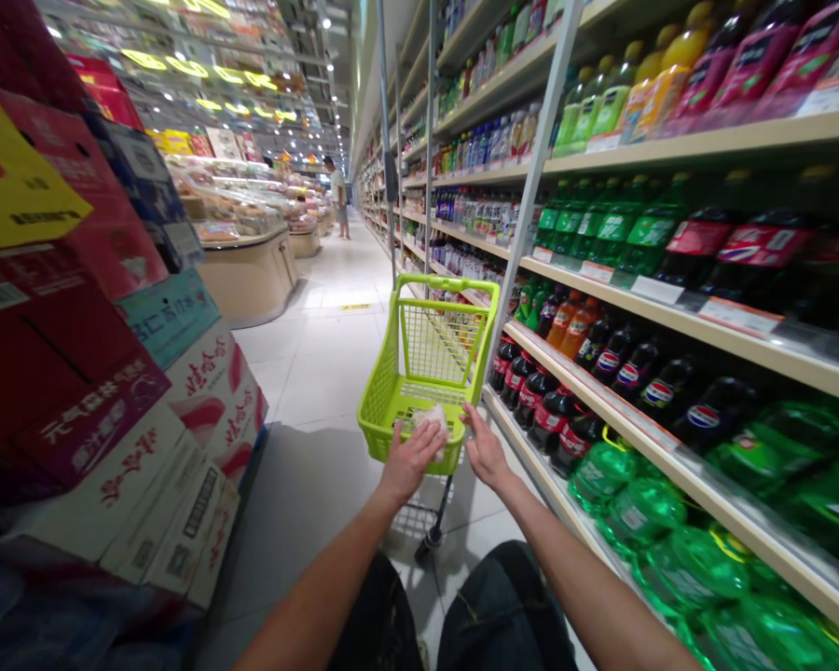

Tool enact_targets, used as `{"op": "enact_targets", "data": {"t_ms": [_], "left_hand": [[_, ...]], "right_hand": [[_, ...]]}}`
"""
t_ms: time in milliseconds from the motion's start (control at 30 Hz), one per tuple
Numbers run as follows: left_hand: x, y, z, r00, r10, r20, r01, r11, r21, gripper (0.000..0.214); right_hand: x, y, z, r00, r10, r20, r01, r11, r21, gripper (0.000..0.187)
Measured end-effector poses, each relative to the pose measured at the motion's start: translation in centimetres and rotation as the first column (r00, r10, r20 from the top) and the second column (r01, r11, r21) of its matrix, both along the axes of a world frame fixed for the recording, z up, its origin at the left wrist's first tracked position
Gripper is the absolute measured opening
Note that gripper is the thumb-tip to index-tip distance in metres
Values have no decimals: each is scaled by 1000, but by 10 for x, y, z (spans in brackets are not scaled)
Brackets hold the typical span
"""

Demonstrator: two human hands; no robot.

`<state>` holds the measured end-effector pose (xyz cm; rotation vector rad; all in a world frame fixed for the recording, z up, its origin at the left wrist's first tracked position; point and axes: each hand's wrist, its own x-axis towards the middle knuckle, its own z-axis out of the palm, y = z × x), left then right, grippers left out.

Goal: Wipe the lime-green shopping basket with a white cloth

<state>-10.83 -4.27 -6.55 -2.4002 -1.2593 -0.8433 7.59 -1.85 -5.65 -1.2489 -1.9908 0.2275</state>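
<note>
One green cart [376, 401] here, and the left hand [416, 454] lies open-fingered over a pale crumpled bundle [430, 416] at the cart's near end, probably to keep it put, while the right hand [485, 449] sits half-curled nearby, honestly can't tell if it's gripping anything.

Your left hand [414, 457] has room to pass leftward over the near-left corner of the lime-green plastic basket [378, 405], above pale tiled floor [300, 359], up to the stacked cardboard cartons [213, 387]. A whitish crumpled item [432, 416] obstructs the near edge, and a green lattice panel [443, 380] the far edge; beige shelf edges [601, 401] limit your right hand [486, 452] rightward.
</note>
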Motion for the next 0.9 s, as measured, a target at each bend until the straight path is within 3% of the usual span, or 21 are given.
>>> {"op": "enact_targets", "data": {"t_ms": [67, 133, 300, 367, 500, 567, 633, 767, 833, 900], "left_hand": [[-24, 0, 3, 994, 105, 28, -105, 994, -6, 37], [-32, -2, 3, 984, 171, 55, -171, 985, -5, 37], [3, -12, -6, 999, -25, 23, 23, 998, 52, 31], [1, -13, -6, 998, -62, 13, 62, 997, 55, 32], [-45, -9, 2, 992, 116, 47, -117, 993, 15, 39], [-55, -8, 3, 974, 214, 77, -216, 976, 13, 40], [-44, -9, 0, 975, 203, 88, -206, 978, 28, 39], [-7, -13, -8, 998, 18, 58, -21, 998, 55, 34], [-14, -12, -8, 999, 16, 50, -18, 999, 47, 36], [-35, -8, -5, 993, 103, 62, -106, 994, 37, 38]], "right_hand": [[0, -2, -2, 1000, -20, 13, 20, 1000, 1, 73], [-2, -4, -5, 999, -32, 12, 32, 999, 2, 71], [-6, -6, -10, 999, -27, 38, 25, 999, 43, 68], [-4, -5, -11, 997, -27, 67, 22, 998, 64, 68], [-2, -5, -12, 994, -60, 91, 54, 996, 68, 68], [-5, -7, -11, 992, -69, 103, 62, 995, 72, 68], [-10, -9, -11, 990, -72, 124, 62, 994, 86, 67], [-12, -11, -13, 982, -87, 165, 70, 992, 108, 67], [-8, -11, -13, 979, -89, 181, 69, 991, 113, 69], [-6, -11, -12, 977, -80, 198, 59, 992, 111, 70]]}}
